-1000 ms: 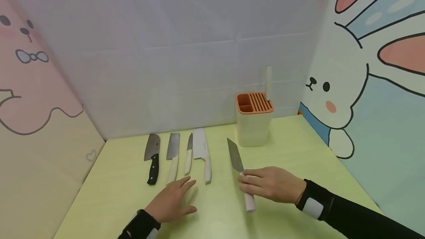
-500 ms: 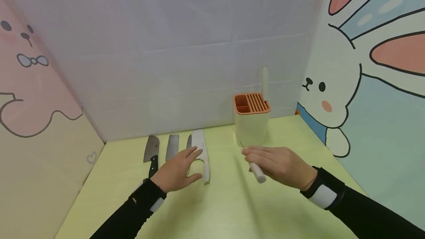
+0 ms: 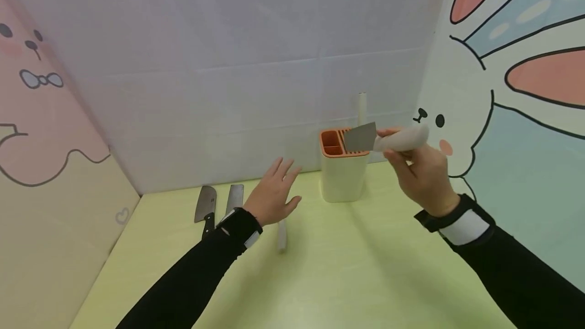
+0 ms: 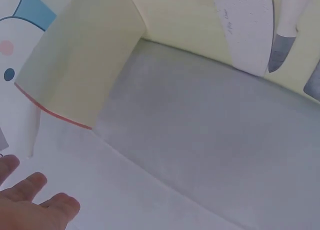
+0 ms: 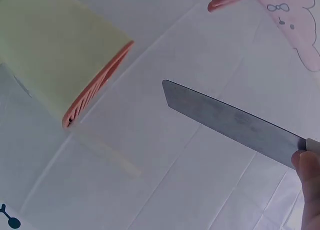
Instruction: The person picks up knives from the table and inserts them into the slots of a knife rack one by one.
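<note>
the right hand (image 3: 422,176) pinches the pale handle of the raised knife (image 3: 360,138) between thumb and fingers; the left hand (image 3: 270,198) holds nothing, its fingers spread to the left of the knife block (image 3: 344,183). from the head, the raised knife's blade overlaps the knife block's orange top (image 5: 102,83), but the right wrist view shows a gap between them.

the main risk looks to be angle: the blade lies well tilted rather than pointing down, so lowering it like this would probably catch it on the ribs between the slots. the pinch close to the blade's base could also let the knife twist if the tip meets resistance, and a slip there would put the thumb against steel. pushing hard on a snagged blade might tip or slide the knife block.

the upright handle (image 3: 362,108) at the knife block's right rear may get knocked if the blade swings wide. the left hand seems safe where it is; reaching to steady the knife block would bring its fingers near the edge. left of the knife block, the black-handled knife (image 3: 206,204) and cleaver (image 3: 235,197) lie near that forearm, so a careless sweep could brush them.
</note>
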Action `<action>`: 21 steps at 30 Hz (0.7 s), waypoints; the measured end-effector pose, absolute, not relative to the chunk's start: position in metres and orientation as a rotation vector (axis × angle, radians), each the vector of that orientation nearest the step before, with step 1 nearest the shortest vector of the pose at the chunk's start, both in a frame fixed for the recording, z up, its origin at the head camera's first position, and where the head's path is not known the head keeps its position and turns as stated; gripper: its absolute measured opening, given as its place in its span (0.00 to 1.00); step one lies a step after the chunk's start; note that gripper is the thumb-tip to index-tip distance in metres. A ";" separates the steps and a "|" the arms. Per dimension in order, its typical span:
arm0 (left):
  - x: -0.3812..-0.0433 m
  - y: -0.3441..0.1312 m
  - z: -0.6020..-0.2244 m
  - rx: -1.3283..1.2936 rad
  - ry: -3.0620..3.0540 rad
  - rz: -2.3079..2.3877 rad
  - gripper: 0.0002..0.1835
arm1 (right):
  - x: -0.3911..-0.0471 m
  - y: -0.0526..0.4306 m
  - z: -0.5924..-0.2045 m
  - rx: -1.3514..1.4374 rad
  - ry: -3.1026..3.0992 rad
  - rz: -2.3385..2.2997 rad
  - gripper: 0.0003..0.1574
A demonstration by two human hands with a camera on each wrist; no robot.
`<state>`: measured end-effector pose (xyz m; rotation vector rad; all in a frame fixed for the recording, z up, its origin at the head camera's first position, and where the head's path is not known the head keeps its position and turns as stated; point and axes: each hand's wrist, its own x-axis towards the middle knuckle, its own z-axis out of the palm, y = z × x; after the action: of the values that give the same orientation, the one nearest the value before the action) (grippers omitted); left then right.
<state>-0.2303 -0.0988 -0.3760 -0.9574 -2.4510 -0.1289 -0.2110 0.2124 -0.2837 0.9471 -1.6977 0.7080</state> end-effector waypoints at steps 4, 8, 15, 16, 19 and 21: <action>-0.243 -0.080 -0.376 -0.946 -2.354 -0.030 0.38 | -0.221 0.217 -0.273 0.889 -1.714 0.738 0.35; -0.254 -0.064 -0.377 -0.934 -2.358 0.046 0.40 | -0.226 0.216 -0.263 0.930 -1.729 0.808 0.29; -0.269 -0.036 -0.377 -0.941 -2.443 0.131 0.45 | -0.232 0.209 -0.248 0.975 -1.762 0.861 0.17; -0.271 -0.031 -0.376 -0.936 -2.455 0.152 0.45 | -0.235 0.210 -0.247 0.972 -1.771 0.862 0.18; -0.275 -0.020 -0.375 -0.911 -2.492 0.216 0.46 | -0.249 0.213 -0.252 0.965 -1.805 0.874 0.19; -0.278 -0.012 -0.375 -0.896 -2.520 0.260 0.47 | -0.258 0.217 -0.256 0.956 -1.830 0.882 0.20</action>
<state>-0.2781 -0.0120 -0.3750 -0.8962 -2.5196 0.2604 -0.2577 0.2172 -0.2564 0.9555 -1.8297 0.8824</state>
